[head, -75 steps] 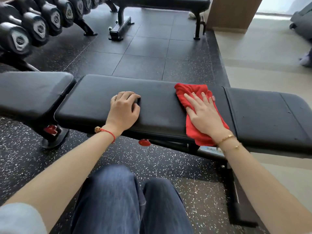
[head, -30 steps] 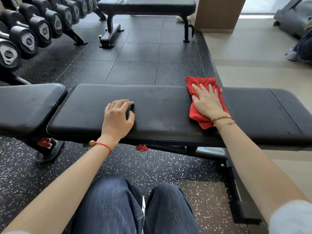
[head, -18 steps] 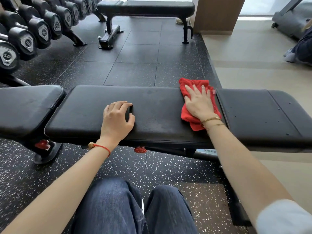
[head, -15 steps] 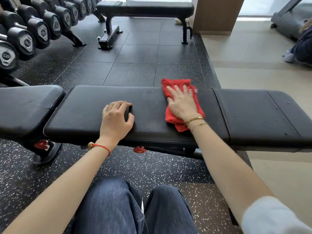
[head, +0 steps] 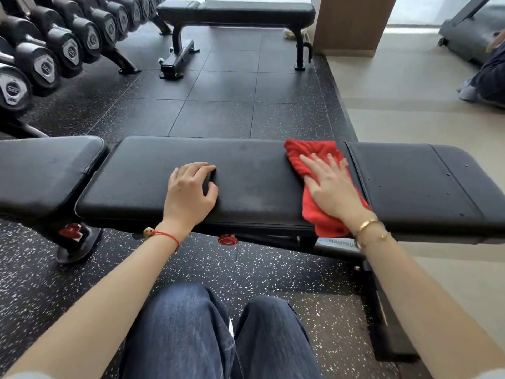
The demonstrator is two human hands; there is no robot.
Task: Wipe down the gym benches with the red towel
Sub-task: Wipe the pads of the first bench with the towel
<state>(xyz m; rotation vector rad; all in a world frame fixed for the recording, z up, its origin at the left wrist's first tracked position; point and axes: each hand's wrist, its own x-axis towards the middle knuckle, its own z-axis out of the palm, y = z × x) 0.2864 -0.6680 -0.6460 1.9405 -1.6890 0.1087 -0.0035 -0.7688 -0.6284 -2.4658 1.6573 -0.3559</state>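
Right hand (head: 332, 187) is flat on the red towel (head: 314, 212), fingers straight and spread, palm pressing the cloth into the black pad of the counter (head: 246, 170). No pinch, no curl: a wide, open grip that pushes rather than holds. The towel sits at the right end of the middle pad, its far corner bunched near the far edge at about 11 o'clock from the knuckles, its near corner hanging over the front edge at about 6 o'clock, just beside the wrist.

Here is what the coming stroke turns on: the pad's long axis runs 9 to 3 o'clock across the view, and nearly all of its bare surface lies toward 9 o'clock from the towel. The seam to the next pad (head: 415, 181) is right there at 3 o'clock, just beside the fingertips. So my read is that a sweep along the long axis toward 9 o'clock covers the most ground.

Left hand (head: 191, 192) rests on the same pad, fingers loosely curled, holding nothing, bracing. It stands squarely in that 9 o'clock lane, well apart from the towel for now. The right hand is plainly the nearer one; the left would likely have to lift or slide away.

A second bench (head: 237, 12) waits at 12 o'clock.
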